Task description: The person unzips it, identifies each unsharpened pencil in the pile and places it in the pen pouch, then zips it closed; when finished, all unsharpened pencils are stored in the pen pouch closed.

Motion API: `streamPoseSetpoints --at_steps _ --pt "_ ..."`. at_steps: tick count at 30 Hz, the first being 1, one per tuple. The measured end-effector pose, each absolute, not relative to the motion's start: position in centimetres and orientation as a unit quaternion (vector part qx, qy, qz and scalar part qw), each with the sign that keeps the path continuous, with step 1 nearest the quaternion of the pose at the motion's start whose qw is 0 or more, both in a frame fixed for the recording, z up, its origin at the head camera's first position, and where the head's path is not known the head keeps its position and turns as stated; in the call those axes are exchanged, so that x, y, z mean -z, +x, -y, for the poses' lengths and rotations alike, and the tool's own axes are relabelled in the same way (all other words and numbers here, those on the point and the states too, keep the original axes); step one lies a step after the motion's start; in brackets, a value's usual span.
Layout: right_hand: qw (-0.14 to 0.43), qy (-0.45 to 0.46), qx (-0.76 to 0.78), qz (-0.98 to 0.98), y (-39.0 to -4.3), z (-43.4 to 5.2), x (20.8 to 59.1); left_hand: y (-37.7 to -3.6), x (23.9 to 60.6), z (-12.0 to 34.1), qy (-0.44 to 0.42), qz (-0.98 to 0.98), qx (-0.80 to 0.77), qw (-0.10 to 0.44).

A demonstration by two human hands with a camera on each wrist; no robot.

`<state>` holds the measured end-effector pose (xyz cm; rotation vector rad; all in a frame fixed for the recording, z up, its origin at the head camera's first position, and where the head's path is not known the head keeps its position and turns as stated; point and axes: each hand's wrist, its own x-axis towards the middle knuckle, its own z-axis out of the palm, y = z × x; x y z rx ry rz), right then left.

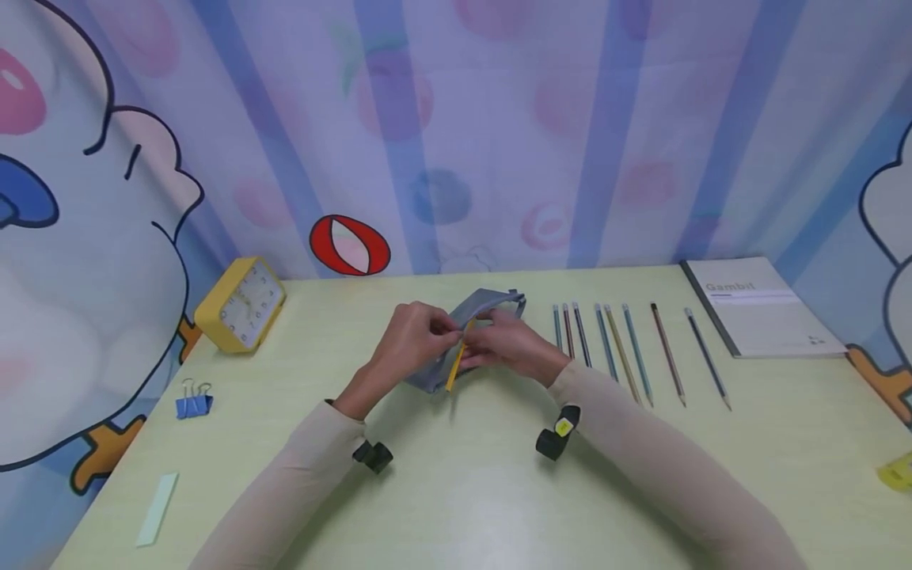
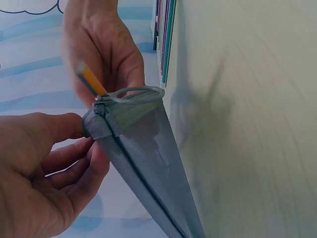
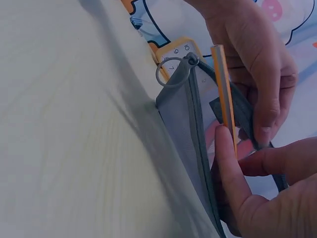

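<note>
A grey mesh zip pouch (image 1: 429, 375) is held up at the middle of the table, its mouth spread apart. My left hand (image 1: 416, 342) pinches the pouch's zipped edge between thumb and fingers. My right hand (image 1: 511, 345) is at the mouth and holds a yellow pencil (image 1: 455, 367) between its fingers. In the right wrist view the pencil (image 3: 224, 89), orange with a grey stripe, slants upward past the pouch's edge; its lower end is hidden by the right fingers (image 3: 230, 166). A ring (image 2: 136, 95) hangs at the pouch's corner in the left wrist view.
Several pencils (image 1: 666, 355) lie in a row to the right, beside a Gambit notebook (image 1: 773, 305). On the left are a yellow clock (image 1: 242, 305), blue binder clips (image 1: 194, 405) and a pale green strip (image 1: 157, 509). Something yellow (image 1: 896, 473) sits at the right edge.
</note>
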<state>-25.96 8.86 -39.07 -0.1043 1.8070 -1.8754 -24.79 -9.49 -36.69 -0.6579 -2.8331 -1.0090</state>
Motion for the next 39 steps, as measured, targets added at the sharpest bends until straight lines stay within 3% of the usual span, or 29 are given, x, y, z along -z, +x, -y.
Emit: streamPoseSetpoints --at_steps 21,28,39 --pt "0.197 0.026 0.688 -0.699 -27.5 -6.9 39.6 -24.6 36.4 9.7 -0.221 0.916 0.333 0.037" --pt "0.209 0.026 0.693 -0.69 -26.9 -6.8 39.4 -24.6 36.5 9.8 -0.212 0.917 0.336 0.03" --pt "0.254 -0.057 0.652 -0.713 -23.7 -10.4 37.1 -24.6 36.4 9.9 -0.195 0.919 0.341 0.032"
